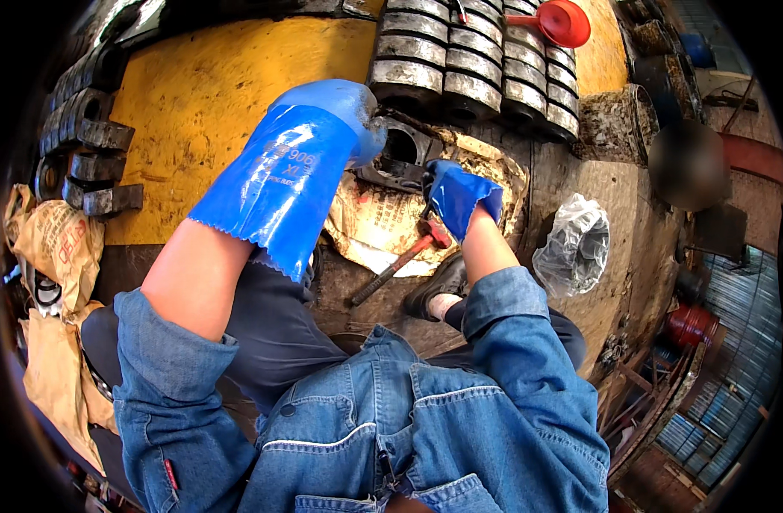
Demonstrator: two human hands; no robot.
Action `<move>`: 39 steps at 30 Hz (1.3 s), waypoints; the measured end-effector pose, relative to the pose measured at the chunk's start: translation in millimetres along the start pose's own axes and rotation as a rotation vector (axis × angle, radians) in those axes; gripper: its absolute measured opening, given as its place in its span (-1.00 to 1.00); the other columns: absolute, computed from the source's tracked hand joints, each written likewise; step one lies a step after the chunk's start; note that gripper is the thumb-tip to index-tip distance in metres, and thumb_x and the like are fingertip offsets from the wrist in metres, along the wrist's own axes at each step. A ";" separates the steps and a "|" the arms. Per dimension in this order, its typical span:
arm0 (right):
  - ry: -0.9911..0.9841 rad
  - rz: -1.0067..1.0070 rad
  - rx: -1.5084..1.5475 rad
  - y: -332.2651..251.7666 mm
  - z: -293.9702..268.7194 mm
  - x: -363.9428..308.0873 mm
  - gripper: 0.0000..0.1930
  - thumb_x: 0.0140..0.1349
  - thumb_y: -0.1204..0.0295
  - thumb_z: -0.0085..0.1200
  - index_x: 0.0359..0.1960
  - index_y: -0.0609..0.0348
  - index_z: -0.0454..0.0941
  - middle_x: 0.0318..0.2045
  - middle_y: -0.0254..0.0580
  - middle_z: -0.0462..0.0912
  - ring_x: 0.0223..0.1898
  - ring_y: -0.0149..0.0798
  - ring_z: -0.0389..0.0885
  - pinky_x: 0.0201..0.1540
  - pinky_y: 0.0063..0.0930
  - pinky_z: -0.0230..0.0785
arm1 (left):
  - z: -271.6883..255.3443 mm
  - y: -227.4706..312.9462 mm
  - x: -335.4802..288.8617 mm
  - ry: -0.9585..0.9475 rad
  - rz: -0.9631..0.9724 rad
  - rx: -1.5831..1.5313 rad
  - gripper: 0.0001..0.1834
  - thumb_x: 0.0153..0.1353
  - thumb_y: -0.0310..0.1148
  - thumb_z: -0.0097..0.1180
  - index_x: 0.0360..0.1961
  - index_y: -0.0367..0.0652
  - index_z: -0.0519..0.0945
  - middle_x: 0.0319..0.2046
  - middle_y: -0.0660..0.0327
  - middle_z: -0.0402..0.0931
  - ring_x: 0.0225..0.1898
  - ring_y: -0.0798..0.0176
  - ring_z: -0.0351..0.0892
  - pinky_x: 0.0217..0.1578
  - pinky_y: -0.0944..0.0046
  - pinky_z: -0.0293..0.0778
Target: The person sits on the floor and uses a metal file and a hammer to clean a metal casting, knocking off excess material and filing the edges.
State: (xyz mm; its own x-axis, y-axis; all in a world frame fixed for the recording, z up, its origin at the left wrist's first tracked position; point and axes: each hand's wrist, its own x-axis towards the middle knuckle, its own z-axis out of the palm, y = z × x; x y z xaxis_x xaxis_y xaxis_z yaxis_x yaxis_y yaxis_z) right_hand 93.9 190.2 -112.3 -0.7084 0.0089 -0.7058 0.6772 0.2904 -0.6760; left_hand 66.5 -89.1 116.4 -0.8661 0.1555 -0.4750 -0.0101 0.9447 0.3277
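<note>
A dark, greasy metal block (396,177) with a large round hole lies on flattened brown paper sacking (374,224) in front of me. My left hand (340,111), in a long blue rubber glove, is closed at the block's left side; its fingertips are partly hidden. At the right edge of the same block, my right hand (456,190), gloved in blue too, has its fingers bent against the metal. Just below the block, a hammer (402,265) with a red head and dark handle rests on the sacking and floor.
Several similar metal blocks (409,74) are stacked in rows beyond, with a red plastic scoop (564,23) on top. More blocks (109,167) stand left on a yellow sheet (238,60). A clear plastic bag (577,248) lies right; paper sacks (67,248) are at far left.
</note>
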 end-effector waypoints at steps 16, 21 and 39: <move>-0.039 -0.165 -0.871 -3.8 -11.7 22.9 -0.79 0.39 0.35 -0.21 -0.21 0.00 0.54 -0.40 -0.22 0.54 -0.28 -0.17 0.60 -0.27 -0.44 0.41 | -5.9 12.8 -1.1 -0.095 -0.090 0.102 -0.50 0.21 0.03 0.10 0.07 -0.01 0.63 -0.01 0.10 0.63 0.01 -0.01 0.62 0.05 0.13 0.53; 0.053 -0.144 -1.219 -42.5 -19.2 -27.4 -0.81 0.26 0.46 -0.11 -0.25 0.06 0.60 -0.23 0.01 0.63 -0.14 -0.02 0.65 -0.15 -0.31 0.46 | 2.3 17.2 1.7 -0.051 -0.046 0.058 -0.51 0.21 0.04 0.11 0.06 0.01 0.64 -0.01 0.09 0.63 0.01 -0.02 0.61 0.05 0.13 0.52; 0.171 -0.012 -0.081 125.3 11.8 74.9 -0.83 0.18 0.61 0.10 -0.18 0.22 0.61 -0.29 0.04 0.66 -0.32 -0.12 0.61 -0.27 -0.32 0.44 | 0.7 25.7 1.4 -0.076 -0.008 0.092 -0.53 0.19 -0.01 0.14 0.07 0.02 0.64 0.00 0.08 0.63 0.03 -0.01 0.61 0.07 0.16 0.51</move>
State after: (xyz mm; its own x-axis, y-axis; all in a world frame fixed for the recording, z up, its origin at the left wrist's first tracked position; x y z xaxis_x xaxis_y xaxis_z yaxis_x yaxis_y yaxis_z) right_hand 128.0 215.9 -252.4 -0.7443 0.1660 -0.6469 0.6555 0.3670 -0.6600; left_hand 65.4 -64.4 123.5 -0.8260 0.1657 -0.5388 0.0319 0.9680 0.2489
